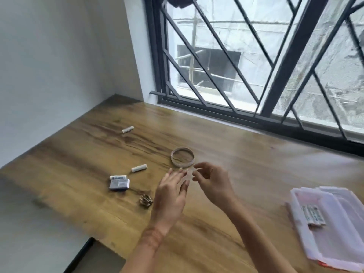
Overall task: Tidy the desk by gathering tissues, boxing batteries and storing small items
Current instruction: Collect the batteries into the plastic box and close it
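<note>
Your left hand (171,191): it hovers over the desk (226,134) with its fingers (181,175) spread and touching a small clear object (188,177).
Your right hand (213,183): its fingers (198,168) are pinched on the other side of the same clear object; motion blur hides what the object is.
Round lid (182,157): it lies flat on the desk, just beyond your fingers.
Loose batteries: one battery (139,168) lies to the left of your left fingers, and a second battery (127,129) is well beyond it, toward the wall.
Small box (119,183): it sits left of your left fingers, with another battery (118,177) touching its far edge.
Metal clips (146,200): a small dark cluster lies just left of your left hand.
Clear case (334,223): it sits well off to the right of your right fingers, with boxed batteries (313,214) lying inside.
</note>
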`<state>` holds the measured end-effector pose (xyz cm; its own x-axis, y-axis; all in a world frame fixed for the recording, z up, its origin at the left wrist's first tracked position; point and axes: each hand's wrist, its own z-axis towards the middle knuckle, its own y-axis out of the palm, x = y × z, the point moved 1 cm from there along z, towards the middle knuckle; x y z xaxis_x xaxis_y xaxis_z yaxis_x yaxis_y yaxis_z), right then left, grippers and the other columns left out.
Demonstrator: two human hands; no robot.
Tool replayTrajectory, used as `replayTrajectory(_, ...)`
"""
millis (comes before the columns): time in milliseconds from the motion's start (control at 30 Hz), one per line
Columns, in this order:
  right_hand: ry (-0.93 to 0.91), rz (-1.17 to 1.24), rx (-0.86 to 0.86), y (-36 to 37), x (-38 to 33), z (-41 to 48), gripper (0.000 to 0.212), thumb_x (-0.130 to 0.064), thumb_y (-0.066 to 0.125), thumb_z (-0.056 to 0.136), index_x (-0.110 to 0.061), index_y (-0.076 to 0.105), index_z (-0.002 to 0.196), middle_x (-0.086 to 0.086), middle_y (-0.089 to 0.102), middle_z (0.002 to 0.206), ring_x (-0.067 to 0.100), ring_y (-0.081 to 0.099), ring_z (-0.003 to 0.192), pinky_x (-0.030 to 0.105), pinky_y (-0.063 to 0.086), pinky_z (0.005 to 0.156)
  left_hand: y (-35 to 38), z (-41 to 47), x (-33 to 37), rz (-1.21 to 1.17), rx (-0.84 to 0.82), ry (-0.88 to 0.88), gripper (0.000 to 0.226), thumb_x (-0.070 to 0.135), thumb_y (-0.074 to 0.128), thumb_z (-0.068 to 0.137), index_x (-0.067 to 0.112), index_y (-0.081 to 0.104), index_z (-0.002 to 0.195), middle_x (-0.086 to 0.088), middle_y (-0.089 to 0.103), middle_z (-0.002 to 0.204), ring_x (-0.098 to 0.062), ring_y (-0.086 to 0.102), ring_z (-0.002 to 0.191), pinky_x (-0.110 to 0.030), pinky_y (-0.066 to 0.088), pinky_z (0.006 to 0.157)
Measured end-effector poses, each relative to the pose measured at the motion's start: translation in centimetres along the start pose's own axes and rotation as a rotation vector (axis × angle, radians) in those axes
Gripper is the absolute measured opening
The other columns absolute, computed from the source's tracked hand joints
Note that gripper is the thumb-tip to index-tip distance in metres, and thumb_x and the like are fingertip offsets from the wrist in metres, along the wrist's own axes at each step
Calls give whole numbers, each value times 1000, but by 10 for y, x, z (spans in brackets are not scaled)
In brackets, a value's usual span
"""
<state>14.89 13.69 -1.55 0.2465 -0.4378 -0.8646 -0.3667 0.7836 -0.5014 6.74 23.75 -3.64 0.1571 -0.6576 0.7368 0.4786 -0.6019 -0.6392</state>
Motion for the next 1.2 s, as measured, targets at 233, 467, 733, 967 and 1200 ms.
replayTrajectory(233,-318,-356,-226,112,-38,53,29,-11,57,87,-10,60,117,8,65,113,22,59,105,34,48,89,-70,27,-75,27,93,-82,31,17,58,89,12,62,120,-3,60,126,-18,44,129,-24,30,107)
replayTrajectory(467,-487,-683,-349,170,-38,72,29,-2,49,86,-6,60,113,10,61,117,28,56,108,40,50,82,-108,41,-133,132,130,-109,29,0,55,87,8,66,113,-6,66,114,-20,57,111,-18,36,95)
replayTrajectory(733,-423,-686,-285,180,-32,79,19,-11,55,85,-10,64,102,7,64,104,26,56,100,36,49,69,-124,68,-175,267,-163,-104,29,8,55,88,12,65,115,-4,67,112,-20,57,108,-27,44,91)
replayTrajectory(967,-269,-531,-162,176,-34,85,26,-14,57,85,-13,65,110,5,66,108,25,60,96,38,52,75,-119,88,-183,390,-397,22,24,16,56,90,16,68,111,-1,65,106,-17,55,103,-26,45,86)
replayTrajectory(1200,-331,-500,-98,190,-51,126,18,-9,52,91,-6,63,104,9,62,100,30,60,81,39,50,62,-124,100,-187,387,-339,-29,23,21,55,91,17,67,110,1,63,104,-16,60,97,-24,46,78)
